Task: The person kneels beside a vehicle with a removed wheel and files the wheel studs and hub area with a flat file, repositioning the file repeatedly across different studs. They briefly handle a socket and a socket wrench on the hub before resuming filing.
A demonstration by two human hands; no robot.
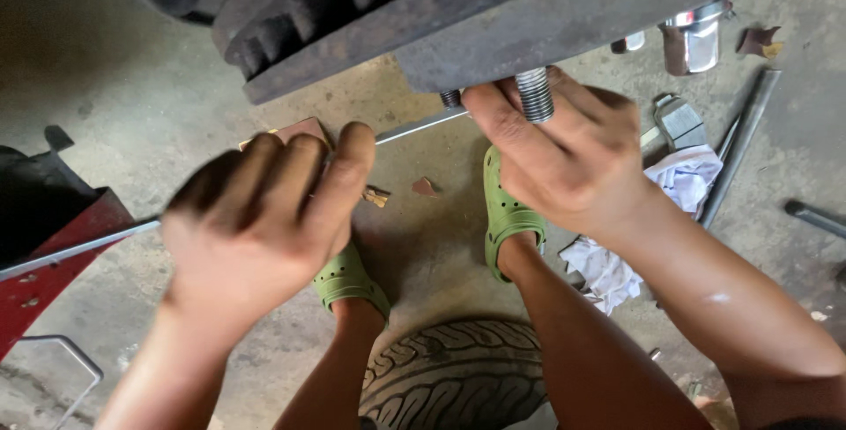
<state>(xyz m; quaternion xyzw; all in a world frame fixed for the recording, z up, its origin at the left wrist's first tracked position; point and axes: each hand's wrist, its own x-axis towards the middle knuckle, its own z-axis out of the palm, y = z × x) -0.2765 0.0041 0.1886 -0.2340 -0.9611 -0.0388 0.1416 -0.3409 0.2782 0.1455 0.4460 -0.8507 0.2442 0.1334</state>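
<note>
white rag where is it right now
The white rag lies crumpled on the floor at right in the head view, beneath the right hand, beside a metal bar.

Left hand (256, 227) around long metal bar (414, 127)

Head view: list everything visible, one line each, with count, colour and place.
Wheel hub: one, rusty grey, top.
Threaded stud: one, grey, under hub.
Metal rod: one, silver, running left to the hub.
Tyre: one, black, bottom centre.
Rag: one, white, right floor.
Chrome socket: one, top right.
Clogs: two, green, on the feet.
Left hand: gripping the rod.
Right hand: at the stud.
</note>
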